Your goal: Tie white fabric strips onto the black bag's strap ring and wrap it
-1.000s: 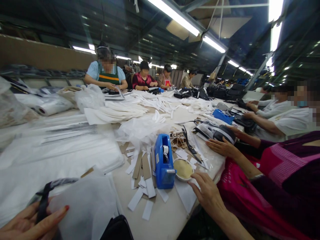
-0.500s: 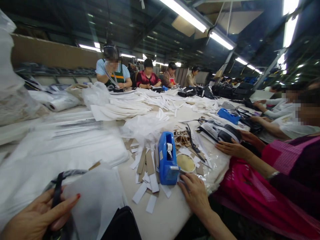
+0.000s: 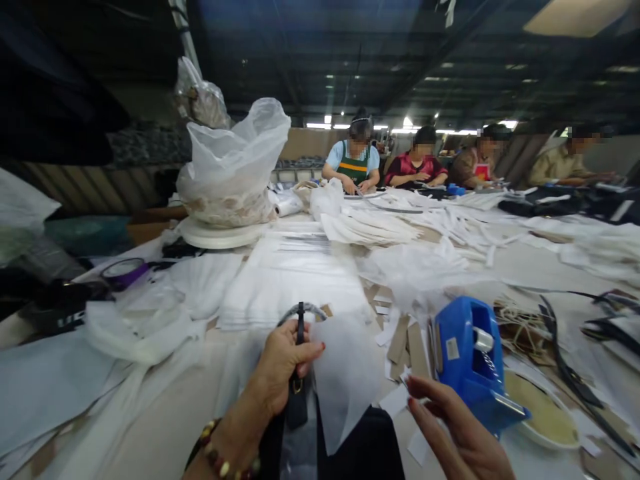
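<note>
In the middle foreground, my left hand (image 3: pixel 285 360) is closed around a black strap (image 3: pixel 300 333) with a small metal buckle; part of the strap's loop is covered in whitish wrapping. A thin white sheet (image 3: pixel 345 380) hangs beside my left thumb, over a black item that looks like a bag (image 3: pixel 370 450). To the right, my right hand (image 3: pixel 457 423) has thumb and index finger nearly together, a small whitish bit that looks like tape at the fingertips. Just beyond it stands a blue tape dispenser (image 3: pixel 467 347).
Cardboard and white paper strips (image 3: pixel 407 343) lie left of the dispenser, a round tape roll (image 3: pixel 543 407) right of it. Stacked white sheets (image 3: pixel 295 277) lie ahead. A plastic bag (image 3: pixel 233 167) stands at the back left. Several people work across the table.
The view has swung left, so my left hand now appears near the middle. My right hand has come away from the dispenser's front, toward my left hand. The strap stays held.
</note>
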`<state>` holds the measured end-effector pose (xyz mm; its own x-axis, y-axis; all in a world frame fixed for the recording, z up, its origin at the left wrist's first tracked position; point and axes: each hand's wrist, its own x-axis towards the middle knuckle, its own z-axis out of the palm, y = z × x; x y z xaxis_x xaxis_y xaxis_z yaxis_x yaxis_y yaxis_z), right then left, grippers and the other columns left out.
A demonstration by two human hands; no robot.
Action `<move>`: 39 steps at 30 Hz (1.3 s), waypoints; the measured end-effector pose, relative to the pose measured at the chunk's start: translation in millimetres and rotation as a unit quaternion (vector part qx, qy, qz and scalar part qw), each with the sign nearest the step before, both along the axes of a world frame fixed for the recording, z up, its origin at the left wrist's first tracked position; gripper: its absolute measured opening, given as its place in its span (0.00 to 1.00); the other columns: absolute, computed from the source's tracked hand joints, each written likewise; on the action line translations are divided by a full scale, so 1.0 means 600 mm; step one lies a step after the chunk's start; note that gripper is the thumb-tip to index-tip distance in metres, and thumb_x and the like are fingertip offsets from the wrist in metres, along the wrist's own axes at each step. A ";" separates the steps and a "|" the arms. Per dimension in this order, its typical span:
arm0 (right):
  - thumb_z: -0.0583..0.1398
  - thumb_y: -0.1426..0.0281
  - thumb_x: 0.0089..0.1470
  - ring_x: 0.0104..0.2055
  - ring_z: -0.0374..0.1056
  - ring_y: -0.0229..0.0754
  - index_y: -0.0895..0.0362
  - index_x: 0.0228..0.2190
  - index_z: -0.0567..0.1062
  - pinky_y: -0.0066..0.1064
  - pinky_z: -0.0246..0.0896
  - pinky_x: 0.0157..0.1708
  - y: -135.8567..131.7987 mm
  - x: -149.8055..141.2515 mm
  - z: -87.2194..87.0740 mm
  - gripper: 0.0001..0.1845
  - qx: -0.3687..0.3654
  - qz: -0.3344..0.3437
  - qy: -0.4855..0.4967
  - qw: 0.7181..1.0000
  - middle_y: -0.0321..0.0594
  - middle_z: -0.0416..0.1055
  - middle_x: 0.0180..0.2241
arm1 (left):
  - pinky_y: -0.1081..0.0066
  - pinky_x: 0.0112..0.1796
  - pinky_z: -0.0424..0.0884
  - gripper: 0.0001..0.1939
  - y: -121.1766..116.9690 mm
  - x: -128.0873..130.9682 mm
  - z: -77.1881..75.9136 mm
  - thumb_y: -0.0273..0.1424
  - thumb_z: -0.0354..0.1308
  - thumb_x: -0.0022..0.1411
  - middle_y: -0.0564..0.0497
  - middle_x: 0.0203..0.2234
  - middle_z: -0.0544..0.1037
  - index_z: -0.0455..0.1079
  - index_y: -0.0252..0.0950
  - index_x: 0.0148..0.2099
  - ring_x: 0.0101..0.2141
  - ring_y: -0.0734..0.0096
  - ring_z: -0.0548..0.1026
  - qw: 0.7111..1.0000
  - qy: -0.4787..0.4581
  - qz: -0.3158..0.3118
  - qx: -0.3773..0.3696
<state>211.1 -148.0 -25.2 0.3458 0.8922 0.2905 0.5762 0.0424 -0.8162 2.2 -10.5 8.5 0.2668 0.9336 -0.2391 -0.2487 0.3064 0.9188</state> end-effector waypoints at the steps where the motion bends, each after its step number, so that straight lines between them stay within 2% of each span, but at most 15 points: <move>1: 0.60 0.56 0.49 0.35 0.72 0.43 0.52 0.42 0.73 0.29 0.69 0.33 0.030 -0.021 0.012 0.20 -0.030 0.003 0.061 0.998 0.42 0.74 0.40 | 0.82 0.13 0.45 0.22 -0.001 -0.001 0.000 0.30 0.69 0.33 0.60 0.20 0.64 0.63 0.32 0.31 0.13 0.89 0.54 1.000 -0.007 -0.005 -0.002; 4: 0.65 0.54 0.40 0.39 0.70 0.47 0.57 0.44 0.71 0.34 0.68 0.35 0.112 -0.064 0.038 0.30 -0.070 0.032 0.261 0.962 0.46 0.74 0.41 | 0.81 0.13 0.45 0.21 -0.002 -0.002 0.003 0.30 0.68 0.35 0.59 0.18 0.65 0.63 0.32 0.31 0.12 0.89 0.53 0.999 -0.022 -0.023 -0.006; 7: 0.68 0.56 0.34 0.28 0.68 0.41 0.59 0.32 0.73 0.30 0.65 0.28 0.155 -0.084 0.055 0.25 -0.102 0.070 0.388 0.913 0.41 0.74 0.29 | 0.81 0.13 0.44 0.21 -0.002 -0.002 0.005 0.30 0.68 0.35 0.60 0.17 0.65 0.63 0.32 0.31 0.11 0.89 0.53 0.999 -0.025 -0.028 -0.013; 10: 0.70 0.57 0.31 0.19 0.59 0.33 0.59 0.21 0.70 0.24 0.54 0.19 0.159 -0.094 0.065 0.21 -0.128 0.062 0.433 0.890 0.33 0.68 0.18 | 0.81 0.13 0.44 0.21 -0.002 -0.003 0.005 0.31 0.68 0.34 0.60 0.17 0.65 0.63 0.32 0.31 0.11 0.89 0.53 0.999 -0.027 -0.029 -0.017; 12: 0.69 0.56 0.31 0.19 0.59 0.33 0.58 0.23 0.70 0.24 0.53 0.19 0.154 -0.098 0.069 0.23 -0.131 0.058 0.453 0.880 0.32 0.67 0.18 | 0.81 0.14 0.45 0.22 -0.002 -0.004 0.003 0.31 0.68 0.34 0.59 0.17 0.65 0.62 0.33 0.32 0.12 0.88 0.53 0.999 -0.036 -0.029 -0.014; 14: 0.69 0.54 0.31 0.19 0.60 0.35 0.57 0.25 0.69 0.25 0.53 0.19 0.148 -0.103 0.069 0.24 -0.141 0.053 0.459 0.875 0.33 0.67 0.19 | 0.81 0.14 0.46 0.20 -0.003 -0.005 0.002 0.34 0.67 0.39 0.60 0.14 0.63 0.62 0.33 0.31 0.12 0.87 0.53 0.998 -0.048 -0.024 -0.009; 17: 0.68 0.54 0.32 0.20 0.59 0.34 0.57 0.25 0.68 0.25 0.52 0.19 0.143 -0.105 0.063 0.24 -0.150 0.053 0.446 0.881 0.32 0.67 0.20 | 0.81 0.15 0.49 0.14 -0.002 -0.006 0.003 0.39 0.59 0.51 0.59 0.09 0.59 0.63 0.33 0.30 0.11 0.83 0.54 0.995 -0.090 -0.009 -0.029; 19: 0.67 0.53 0.34 0.20 0.57 0.33 0.57 0.24 0.67 0.24 0.50 0.20 0.139 -0.104 0.055 0.23 -0.144 0.060 0.404 0.901 0.31 0.65 0.19 | 0.80 0.14 0.51 0.09 0.000 -0.007 0.008 0.34 0.54 0.55 0.56 0.10 0.63 0.64 0.32 0.31 0.10 0.82 0.56 0.990 -0.123 0.011 -0.072; 22: 0.63 0.51 0.39 0.22 0.56 0.34 0.57 0.25 0.69 0.25 0.49 0.21 0.132 -0.098 0.044 0.22 -0.135 0.074 0.293 0.944 0.33 0.64 0.20 | 0.82 0.15 0.54 0.01 0.003 -0.007 0.018 0.23 0.52 0.53 0.52 0.15 0.68 0.64 0.31 0.31 0.11 0.82 0.59 0.981 -0.143 0.023 -0.131; 25: 0.58 0.52 0.45 0.24 0.59 0.38 0.57 0.26 0.71 0.28 0.52 0.25 0.128 -0.091 0.037 0.19 -0.116 0.054 0.164 0.978 0.35 0.67 0.22 | 0.83 0.18 0.60 0.03 0.003 -0.010 0.027 0.19 0.51 0.54 0.47 0.20 0.71 0.64 0.29 0.31 0.15 0.82 0.64 0.973 -0.152 0.015 -0.173; 29: 0.56 0.53 0.46 0.23 0.59 0.39 0.55 0.25 0.72 0.29 0.51 0.24 0.129 -0.090 0.038 0.17 -0.092 0.012 0.065 0.994 0.34 0.66 0.19 | 0.82 0.20 0.63 0.09 0.001 -0.021 0.037 0.20 0.48 0.59 0.44 0.19 0.69 0.63 0.27 0.26 0.18 0.79 0.67 0.961 -0.162 -0.003 -0.224; 35: 0.56 0.55 0.46 0.22 0.56 0.37 0.56 0.21 0.71 0.28 0.49 0.23 0.151 -0.118 0.055 0.17 -0.086 0.049 0.088 0.991 0.32 0.62 0.17 | 0.77 0.19 0.63 0.11 -0.013 -0.022 0.061 0.23 0.45 0.60 0.42 0.19 0.70 0.64 0.28 0.27 0.18 0.74 0.68 0.952 -0.171 -0.028 -0.252; 37: 0.58 0.56 0.43 0.22 0.56 0.36 0.56 0.19 0.69 0.27 0.50 0.23 0.165 -0.133 0.059 0.16 -0.094 0.065 0.170 0.979 0.33 0.63 0.18 | 0.77 0.20 0.64 0.10 -0.020 -0.015 0.067 0.22 0.46 0.59 0.44 0.18 0.69 0.64 0.27 0.27 0.18 0.74 0.67 0.952 -0.179 -0.031 -0.246; 39: 0.62 0.57 0.38 0.23 0.57 0.35 0.57 0.19 0.67 0.26 0.50 0.22 0.179 -0.148 0.061 0.16 -0.116 0.092 0.304 0.941 0.33 0.65 0.19 | 0.77 0.20 0.63 0.10 -0.025 -0.007 0.069 0.22 0.46 0.59 0.46 0.18 0.67 0.64 0.27 0.27 0.17 0.75 0.66 0.953 -0.190 -0.036 -0.234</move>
